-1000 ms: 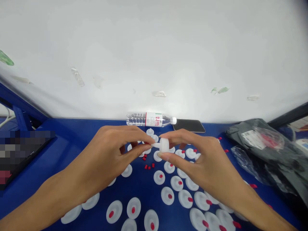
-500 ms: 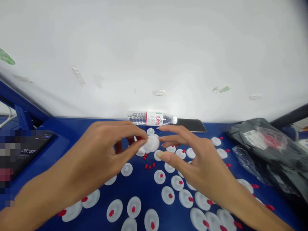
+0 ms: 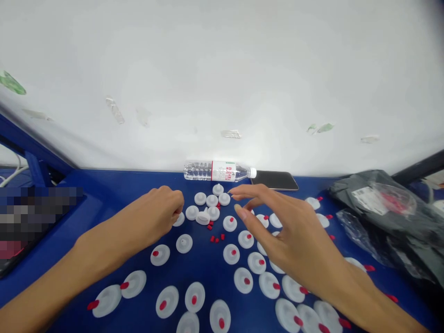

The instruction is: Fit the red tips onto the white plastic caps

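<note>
A blue table (image 3: 104, 194) is carrying everything. At 12 o'clock a bottle (image 3: 218, 171) is lying beside a phone (image 3: 277, 180); at 3 o'clock a dark bag (image 3: 388, 212) is sitting. The right hand (image 3: 287, 231) is hovering with fingers spread, gripping nothing. The left hand (image 3: 163, 215) is curling loosely, empty, its knuckles just beside white discs (image 3: 208, 208) clustering at centre. Red plugs (image 3: 215, 239) are lying at 6 o'clock of them.

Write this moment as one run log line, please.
left hand: curled, beside white caps | right hand: open, above capped discs | loose red plugs between | bottle lying at wall
</note>
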`<state>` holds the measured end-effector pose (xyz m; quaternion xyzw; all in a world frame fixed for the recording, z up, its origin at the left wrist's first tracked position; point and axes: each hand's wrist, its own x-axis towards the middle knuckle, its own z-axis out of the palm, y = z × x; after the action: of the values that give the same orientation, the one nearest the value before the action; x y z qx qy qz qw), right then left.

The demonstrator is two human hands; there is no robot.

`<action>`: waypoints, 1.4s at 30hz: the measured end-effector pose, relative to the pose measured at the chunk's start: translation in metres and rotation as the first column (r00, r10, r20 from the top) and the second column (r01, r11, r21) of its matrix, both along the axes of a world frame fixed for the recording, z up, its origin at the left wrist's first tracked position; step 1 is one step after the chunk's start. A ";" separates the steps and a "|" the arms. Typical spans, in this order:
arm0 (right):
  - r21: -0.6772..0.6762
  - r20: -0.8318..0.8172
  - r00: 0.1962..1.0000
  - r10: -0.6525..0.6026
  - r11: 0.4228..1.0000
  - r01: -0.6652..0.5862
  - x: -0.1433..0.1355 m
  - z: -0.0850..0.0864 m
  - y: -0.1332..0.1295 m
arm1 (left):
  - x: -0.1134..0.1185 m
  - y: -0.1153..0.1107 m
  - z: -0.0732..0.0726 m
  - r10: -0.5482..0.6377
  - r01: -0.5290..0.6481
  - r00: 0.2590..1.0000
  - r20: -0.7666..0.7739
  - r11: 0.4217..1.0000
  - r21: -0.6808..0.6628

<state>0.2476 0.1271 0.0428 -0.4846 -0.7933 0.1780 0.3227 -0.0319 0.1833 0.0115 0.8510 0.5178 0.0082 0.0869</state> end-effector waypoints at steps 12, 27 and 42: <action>-0.011 0.258 0.962 0.092 0.996 -0.092 -0.006 -0.017 0.000 | 0.005 -0.001 -0.003 0.039 -0.033 0.970 -0.240 0.999 0.028; -0.107 0.677 0.723 0.136 0.991 -0.085 -0.028 -0.053 -0.012 | 0.018 -0.048 -0.006 -0.181 0.177 0.964 -0.194 0.984 -0.034; -0.291 0.713 0.650 0.262 0.954 -0.066 -0.026 -0.037 -0.007 | 0.035 -0.042 -0.006 -0.165 0.132 0.953 -0.253 0.981 -0.142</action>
<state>0.2213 0.1200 0.0056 -0.4755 -0.8687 0.0874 -0.1077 0.0028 0.1412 0.0051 0.8741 0.4587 -0.1439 0.0701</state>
